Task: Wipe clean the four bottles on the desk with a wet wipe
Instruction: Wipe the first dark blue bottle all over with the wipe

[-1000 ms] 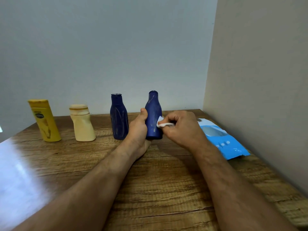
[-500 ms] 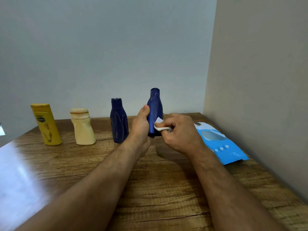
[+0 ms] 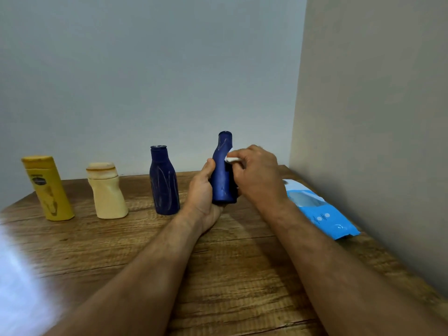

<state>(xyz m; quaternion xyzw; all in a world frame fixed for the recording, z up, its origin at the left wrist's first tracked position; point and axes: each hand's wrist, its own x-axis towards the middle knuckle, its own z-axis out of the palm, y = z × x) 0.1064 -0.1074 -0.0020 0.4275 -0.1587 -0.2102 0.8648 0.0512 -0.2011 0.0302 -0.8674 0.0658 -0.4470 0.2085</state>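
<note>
My left hand grips a dark blue bottle by its lower body and holds it upright, lifted just off the wooden desk. My right hand pinches a small white wet wipe against the bottle's upper right side, below the neck. A second dark blue bottle with pale streaks stands to the left. Further left stand a cream bottle and a yellow bottle.
A blue and white wipe packet lies flat by the right wall. The back wall rises right behind the row of bottles. Bright glare covers the desk's near left corner.
The blue bottle has come up off the desk in my left hand. My right hand with the wipe has slid from the bottle's middle up toward its neck.
</note>
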